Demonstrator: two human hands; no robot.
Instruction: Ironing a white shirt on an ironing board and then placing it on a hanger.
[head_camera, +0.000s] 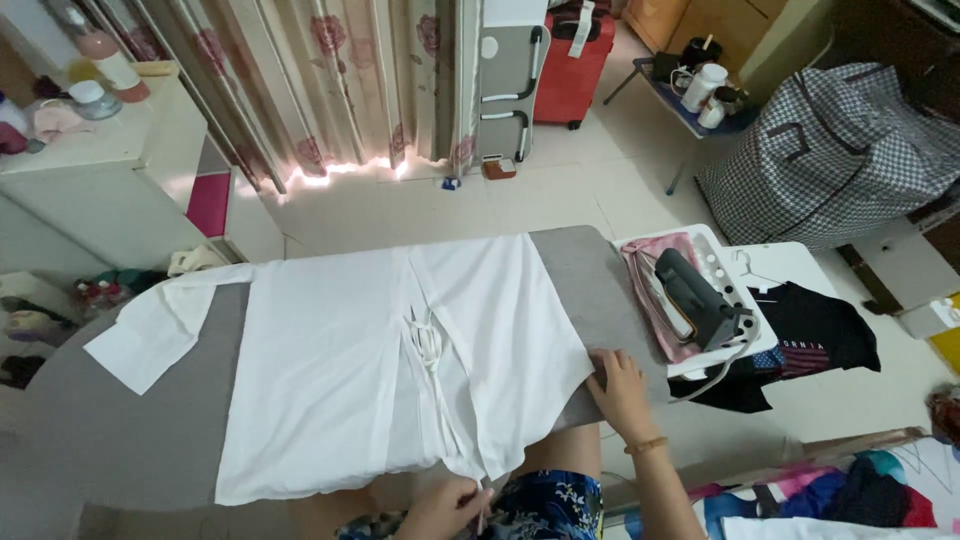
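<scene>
White garment (400, 360) lies spread flat across the grey ironing board (130, 440), open front facing up w/ its ties (430, 345) down the middle. One sleeve (150, 330) sticks out to the far-left of the garment, over the board's bare padding.

Hands: left hand (445, 510) is at the garment's near hem, fingers pinched shut on the hem edge by the front opening. Right hand (620, 390) lies flat, fingers spread, on the garment's right edge where cloth meets bare board; pressing, not gripping.

Iron (700, 300) sits parked right of the garment on its rest at the board's end, on a pink cloth (645, 255), well apart from both hands. Dark T-shirt (820, 335) lies further right of the garment, past the iron.

Progress, as I judge it: garment is laid out & mostly smooth, a few creases near the ties and hem. Looks like the straightening/positioning stage; pressing of this side not yet begun, since iron is untouched. Sleeve & the other pieces appear left to do.
</scene>
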